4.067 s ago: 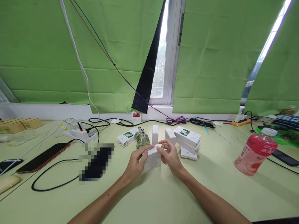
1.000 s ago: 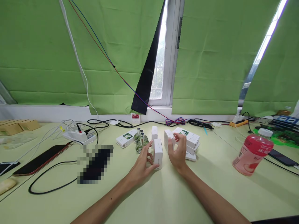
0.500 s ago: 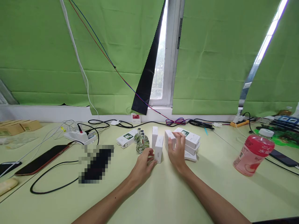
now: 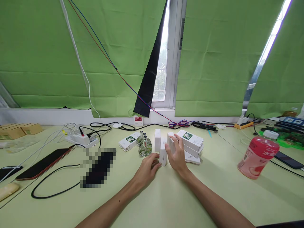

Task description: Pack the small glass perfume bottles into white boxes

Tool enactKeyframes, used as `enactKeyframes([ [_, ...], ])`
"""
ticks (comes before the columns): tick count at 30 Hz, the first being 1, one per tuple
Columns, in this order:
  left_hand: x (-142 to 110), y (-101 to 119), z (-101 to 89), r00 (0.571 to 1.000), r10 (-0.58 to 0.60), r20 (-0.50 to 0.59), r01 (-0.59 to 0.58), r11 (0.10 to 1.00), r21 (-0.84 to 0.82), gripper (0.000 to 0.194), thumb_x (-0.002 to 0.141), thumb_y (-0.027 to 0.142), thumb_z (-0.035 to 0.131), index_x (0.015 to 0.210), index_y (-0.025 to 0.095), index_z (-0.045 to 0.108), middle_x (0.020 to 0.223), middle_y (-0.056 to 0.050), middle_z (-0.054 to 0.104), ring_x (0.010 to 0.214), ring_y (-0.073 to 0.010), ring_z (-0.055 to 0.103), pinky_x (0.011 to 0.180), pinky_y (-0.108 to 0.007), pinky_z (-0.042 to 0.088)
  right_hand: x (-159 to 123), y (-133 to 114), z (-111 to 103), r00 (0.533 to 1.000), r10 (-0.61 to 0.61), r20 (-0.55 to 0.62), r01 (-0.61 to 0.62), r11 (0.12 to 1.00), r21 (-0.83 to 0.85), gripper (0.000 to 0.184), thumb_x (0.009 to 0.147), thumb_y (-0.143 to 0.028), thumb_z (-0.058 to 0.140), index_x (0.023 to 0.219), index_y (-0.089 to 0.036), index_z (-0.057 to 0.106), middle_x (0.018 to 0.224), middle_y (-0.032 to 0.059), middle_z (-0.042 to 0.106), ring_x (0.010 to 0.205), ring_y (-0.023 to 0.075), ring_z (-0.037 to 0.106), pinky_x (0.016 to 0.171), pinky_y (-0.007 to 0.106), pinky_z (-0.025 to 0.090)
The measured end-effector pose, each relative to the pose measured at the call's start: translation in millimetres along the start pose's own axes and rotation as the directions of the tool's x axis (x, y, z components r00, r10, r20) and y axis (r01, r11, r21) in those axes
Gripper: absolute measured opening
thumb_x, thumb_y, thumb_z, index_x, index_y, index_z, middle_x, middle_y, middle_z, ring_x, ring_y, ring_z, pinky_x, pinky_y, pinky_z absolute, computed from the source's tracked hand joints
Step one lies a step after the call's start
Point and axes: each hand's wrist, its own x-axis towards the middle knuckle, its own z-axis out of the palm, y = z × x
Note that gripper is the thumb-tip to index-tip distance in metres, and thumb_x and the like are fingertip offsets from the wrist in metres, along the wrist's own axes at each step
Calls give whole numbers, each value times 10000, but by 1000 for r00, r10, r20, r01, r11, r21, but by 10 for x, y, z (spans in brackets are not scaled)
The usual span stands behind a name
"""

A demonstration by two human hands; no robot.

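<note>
A small white carton (image 4: 163, 155) stands upright on the table between my hands. My left hand (image 4: 147, 168) lies at its lower left side, fingers bent but apart, fingertips against the carton. To its right my right hand (image 4: 177, 156) is open, with the thumb close by the carton's upper edge. The fingers of that hand reach over another upright white carton (image 4: 170, 138), partly hidden behind them. A third upright carton (image 4: 157, 141) stands just behind the front one. Several round glass perfume bottles (image 4: 145, 148) with silvery tops stand left of the cartons.
Flat white boxes (image 4: 193, 141) are stacked right of my right hand; another white box (image 4: 128, 141) lies behind the bottles. A pink drink bottle (image 4: 257, 155) stands at right. Phones, a power strip (image 4: 82, 139) and cables (image 4: 55, 165) occupy the left side.
The front carton has shifted slightly right and turned, its face now narrower to view. My left hand has followed it rightward, while my right hand has moved a little left towards it.
</note>
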Motion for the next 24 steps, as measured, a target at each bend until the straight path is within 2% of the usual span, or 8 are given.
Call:
enactKeyframes([
  [13,52,6,-4,1000,14,21,-17,986,168,183,967,291,513,1122,230,589,1029,-47,651,781,-178,623,720,-312,510,-21,-49,5,999,-28,38,29,999,-40,459,896,-436,587,1291,-204,587,1455,151,450,1388,318,397,1115,522,388],
  [24,77,7,-8,999,26,48,-36,972,231,188,968,264,503,1139,237,575,1029,-49,677,895,-210,629,772,-315,472,-21,-35,32,998,-52,24,53,998,-44,429,905,-437,606,1264,-202,600,1437,156,469,1390,317,398,1115,520,387],
])
